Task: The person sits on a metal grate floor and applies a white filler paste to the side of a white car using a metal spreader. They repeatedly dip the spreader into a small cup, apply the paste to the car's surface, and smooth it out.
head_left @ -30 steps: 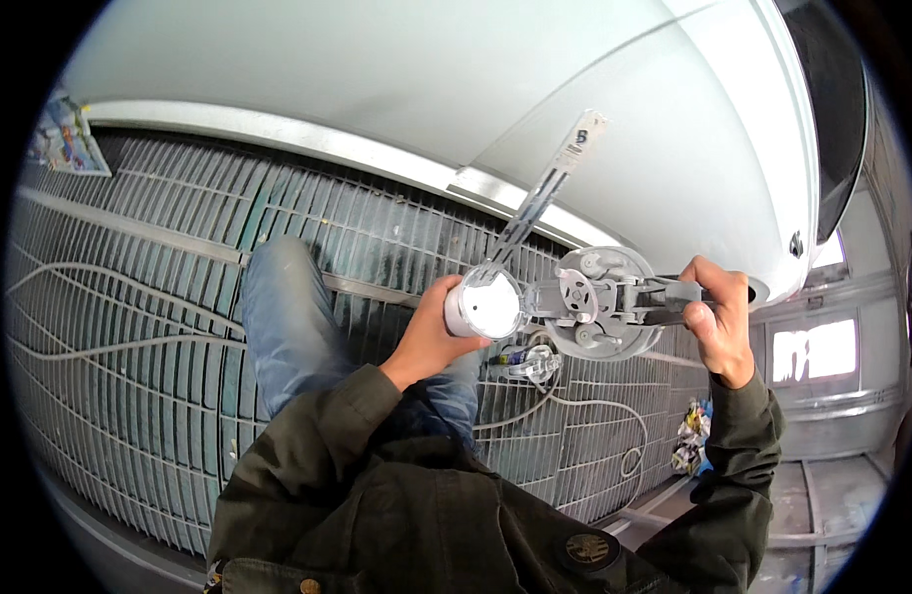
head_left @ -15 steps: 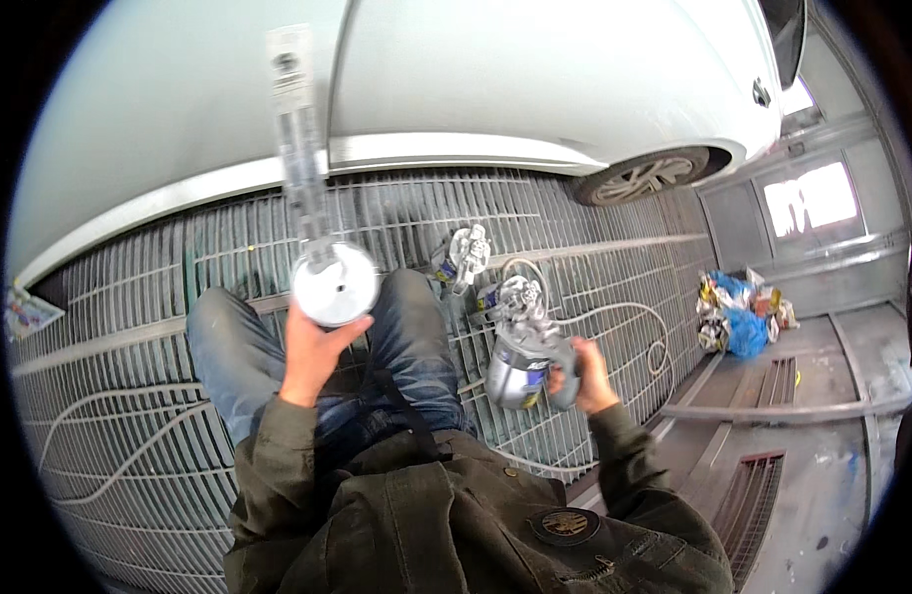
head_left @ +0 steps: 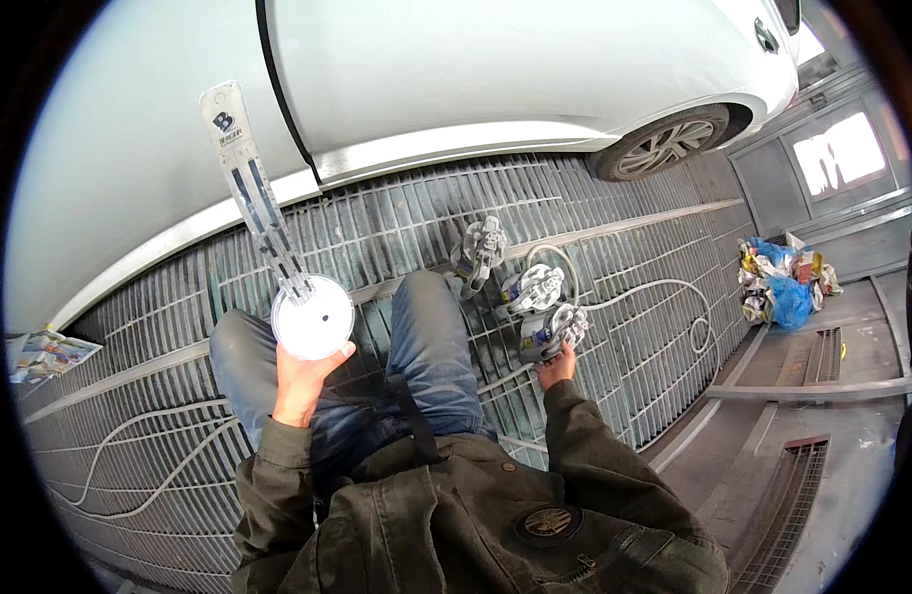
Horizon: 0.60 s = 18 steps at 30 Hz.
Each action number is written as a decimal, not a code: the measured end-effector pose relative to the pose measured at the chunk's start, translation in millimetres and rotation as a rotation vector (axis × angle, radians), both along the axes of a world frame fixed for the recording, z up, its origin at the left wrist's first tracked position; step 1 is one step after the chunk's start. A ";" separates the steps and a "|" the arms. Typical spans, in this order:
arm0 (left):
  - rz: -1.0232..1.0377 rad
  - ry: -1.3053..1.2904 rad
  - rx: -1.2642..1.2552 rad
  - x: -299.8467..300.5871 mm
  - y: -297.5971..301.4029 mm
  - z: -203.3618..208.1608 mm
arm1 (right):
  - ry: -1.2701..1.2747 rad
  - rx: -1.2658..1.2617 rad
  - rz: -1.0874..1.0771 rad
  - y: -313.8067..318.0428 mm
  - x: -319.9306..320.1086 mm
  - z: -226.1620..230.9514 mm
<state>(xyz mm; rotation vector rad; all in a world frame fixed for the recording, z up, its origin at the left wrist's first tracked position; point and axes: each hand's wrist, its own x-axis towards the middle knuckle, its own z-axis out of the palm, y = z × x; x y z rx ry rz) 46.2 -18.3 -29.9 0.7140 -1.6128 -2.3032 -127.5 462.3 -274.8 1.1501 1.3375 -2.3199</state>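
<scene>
My left hand (head_left: 299, 384) is closed round a round mixing cup (head_left: 329, 335), held above my left knee; the inside looks white. A long, flat mixing stick (head_left: 250, 188) with dark slots stands in the cup, leaning towards the car. On the right, my right hand (head_left: 557, 366) is closed on the near end of a paint can (head_left: 550, 334) with a grey, paint-smeared pouring lid. That can is at the floor grating. Right behind it stands a second paint can (head_left: 533, 289) with a similar lid. A third paint can (head_left: 478, 253) stands farther left, beyond my right knee.
A white car (head_left: 456, 69) with a wheel (head_left: 664, 148) spans the far side. Slatted metal grating (head_left: 396, 223) forms the floor. A pale hose (head_left: 664, 283) loops on the right. Crumpled rubbish (head_left: 790, 297) lies farther right; printed paper (head_left: 55, 354) lies far left.
My right hand has lowered the paint can from in front of me to the grating beside the other cans. My left hand still holds the cup and stick; the stick leans more to the left.
</scene>
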 end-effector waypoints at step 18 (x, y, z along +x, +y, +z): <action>-0.290 0.148 -0.063 -9.4 27.8 -12.9 | 0.955 0.377 0.831 -223.8 -40.3 314.1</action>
